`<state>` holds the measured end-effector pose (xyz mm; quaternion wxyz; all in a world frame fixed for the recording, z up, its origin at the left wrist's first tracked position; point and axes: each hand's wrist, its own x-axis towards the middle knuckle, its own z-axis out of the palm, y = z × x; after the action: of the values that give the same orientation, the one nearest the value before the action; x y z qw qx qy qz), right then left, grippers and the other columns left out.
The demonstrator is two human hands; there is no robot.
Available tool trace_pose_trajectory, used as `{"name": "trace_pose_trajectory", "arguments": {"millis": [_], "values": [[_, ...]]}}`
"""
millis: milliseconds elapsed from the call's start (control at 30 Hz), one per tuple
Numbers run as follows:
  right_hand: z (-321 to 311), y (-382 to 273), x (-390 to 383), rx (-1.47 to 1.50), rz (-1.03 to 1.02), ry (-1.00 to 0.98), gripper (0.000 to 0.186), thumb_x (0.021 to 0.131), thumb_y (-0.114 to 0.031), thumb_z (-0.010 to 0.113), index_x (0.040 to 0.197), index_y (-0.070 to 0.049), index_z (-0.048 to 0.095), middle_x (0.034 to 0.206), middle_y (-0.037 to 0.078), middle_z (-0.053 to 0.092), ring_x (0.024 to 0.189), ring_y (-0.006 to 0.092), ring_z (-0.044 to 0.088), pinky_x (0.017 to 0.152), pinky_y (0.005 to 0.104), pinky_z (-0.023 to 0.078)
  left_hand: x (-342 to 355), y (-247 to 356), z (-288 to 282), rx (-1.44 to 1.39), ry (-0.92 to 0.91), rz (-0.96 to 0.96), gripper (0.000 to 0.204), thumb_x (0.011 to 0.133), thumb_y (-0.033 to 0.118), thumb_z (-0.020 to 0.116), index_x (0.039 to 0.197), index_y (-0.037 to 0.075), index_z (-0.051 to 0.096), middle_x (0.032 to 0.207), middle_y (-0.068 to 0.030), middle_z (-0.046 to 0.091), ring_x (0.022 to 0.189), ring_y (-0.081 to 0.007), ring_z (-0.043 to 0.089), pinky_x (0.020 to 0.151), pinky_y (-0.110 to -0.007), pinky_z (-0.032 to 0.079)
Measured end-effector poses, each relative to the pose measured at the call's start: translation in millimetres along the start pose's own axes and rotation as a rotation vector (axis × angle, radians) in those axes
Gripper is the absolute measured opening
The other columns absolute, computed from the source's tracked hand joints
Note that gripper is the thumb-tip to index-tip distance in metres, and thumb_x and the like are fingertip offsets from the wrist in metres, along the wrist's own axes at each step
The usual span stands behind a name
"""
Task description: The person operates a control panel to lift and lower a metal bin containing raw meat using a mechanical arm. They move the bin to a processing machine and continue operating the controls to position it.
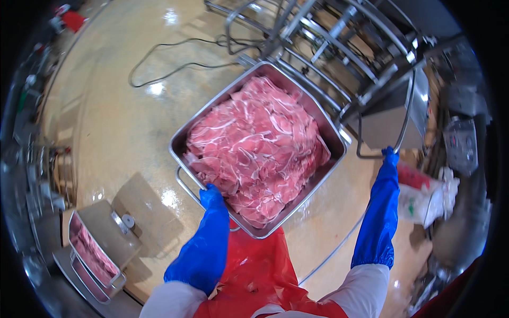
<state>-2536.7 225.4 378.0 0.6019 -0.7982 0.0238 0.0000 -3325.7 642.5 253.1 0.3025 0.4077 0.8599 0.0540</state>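
A deep steel pan piled with sliced pink meat fills the middle of the head view, at the edge of a tubular steel frame. My left hand, in a blue glove, is closed on the pan’s lower-left handle. To the right of the pan, my right hand, also gloved in blue, grips a bent steel bar on that frame, apart from the pan. A red apron covers my front.
At lower left, more meat pans sit on a steel surface. A black cable lies on the shiny tan floor. White plastic bags and a thin hose are at right. Steel equipment lines both sides.
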Motion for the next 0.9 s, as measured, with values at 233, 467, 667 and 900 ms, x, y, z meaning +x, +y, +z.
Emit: {"name": "trace_pose_trajectory", "arguments": {"millis": [233,467,667,900], "values": [[-6,-11,29,-0.122,0.108,0.232,0.019,0.097,-0.015,0.074,0.108,-0.002,0.066,0.080,0.012,0.072,0.066,0.0226,0.072,0.061,0.0348,0.059,-10,5,12,0.057,0.139,0.027,0.056,0.098,0.047,0.067,0.116,-0.006,0.071,0.107,-0.0320,0.075,0.099,-0.0499,0.073,0.087,-0.056,0.059],[15,4,22,-0.235,0.068,0.312,0.020,0.096,-0.019,0.075,0.104,-0.001,0.069,0.079,0.011,0.075,0.065,0.0208,0.071,0.061,0.0358,0.056,-1,-17,16,-0.011,0.165,0.000,0.061,0.097,0.047,0.070,0.122,-0.008,0.069,0.112,-0.0325,0.074,0.101,-0.0494,0.072,0.087,-0.055,0.058],[-1,17,-7,-0.211,0.031,0.280,0.018,0.094,-0.017,0.076,0.098,-0.001,0.071,0.073,0.010,0.072,0.062,0.0207,0.069,0.056,0.0366,0.054,0,-18,15,-0.041,0.079,0.017,0.060,0.098,0.047,0.068,0.122,-0.008,0.069,0.111,-0.0323,0.075,0.099,-0.0509,0.072,0.086,-0.055,0.058],[5,-11,-107,-0.084,-0.066,0.272,0.021,0.095,-0.018,0.080,0.094,0.000,0.070,0.073,0.009,0.071,0.057,0.0197,0.067,0.052,0.0358,0.055,-13,-33,21,-0.110,0.109,0.069,0.059,0.099,0.048,0.064,0.120,-0.007,0.070,0.105,-0.0319,0.075,0.094,-0.0507,0.072,0.082,-0.057,0.059]]}}
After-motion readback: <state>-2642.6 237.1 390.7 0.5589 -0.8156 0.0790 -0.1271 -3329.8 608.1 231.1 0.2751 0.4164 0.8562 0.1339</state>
